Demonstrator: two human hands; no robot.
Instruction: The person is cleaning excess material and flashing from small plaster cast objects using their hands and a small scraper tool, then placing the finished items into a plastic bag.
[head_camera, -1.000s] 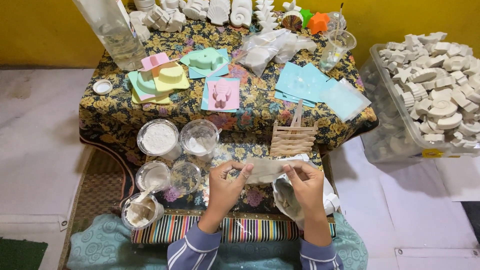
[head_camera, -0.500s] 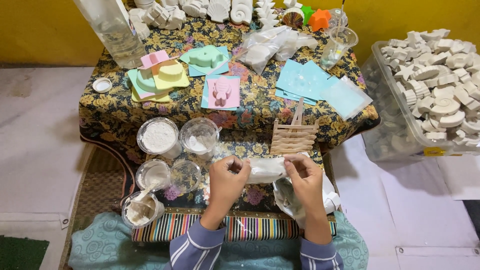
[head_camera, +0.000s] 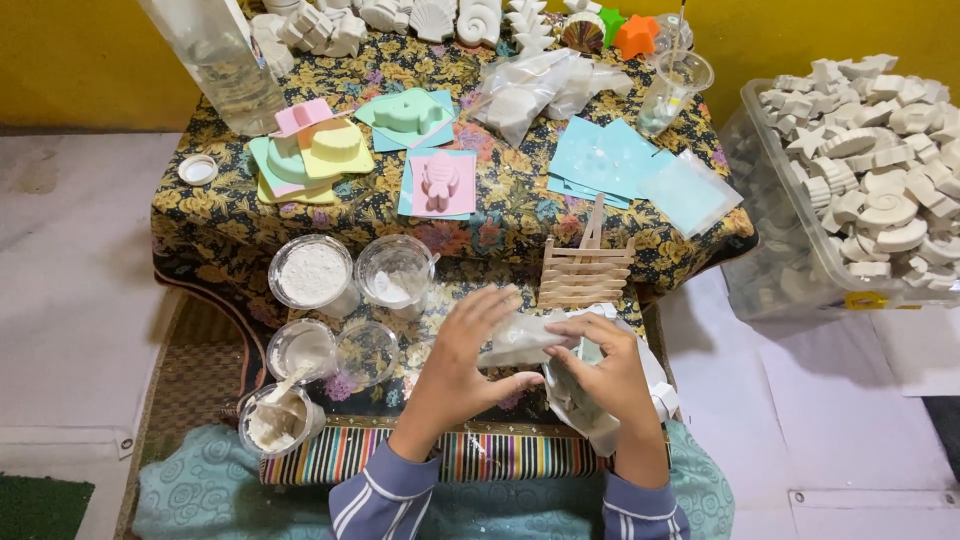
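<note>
My left hand (head_camera: 462, 355) and my right hand (head_camera: 602, 366) hold a small clear plastic bag (head_camera: 522, 340) with a white plaster piece inside, between them above the low table's front. The left fingers lie over the bag's left end, the right fingers pinch its right end. Under my right hand lies a crumpled heap of more clear bags (head_camera: 610, 415). A small rack of wooden sticks (head_camera: 586, 270) stands just beyond the hands.
Clear cups of white powder (head_camera: 312, 275) and paste (head_camera: 275, 418) sit at left. Pastel moulds (head_camera: 310, 152), blue sheets (head_camera: 605, 160), a water bottle (head_camera: 215, 55) and plaster shapes cover the floral cloth (head_camera: 480, 215). A clear bin of plaster casts (head_camera: 860, 180) stands at right.
Both hands have kept hold of the bagged piece; the left fingers have spread over its left end and the bag has turned slightly between the hands.
</note>
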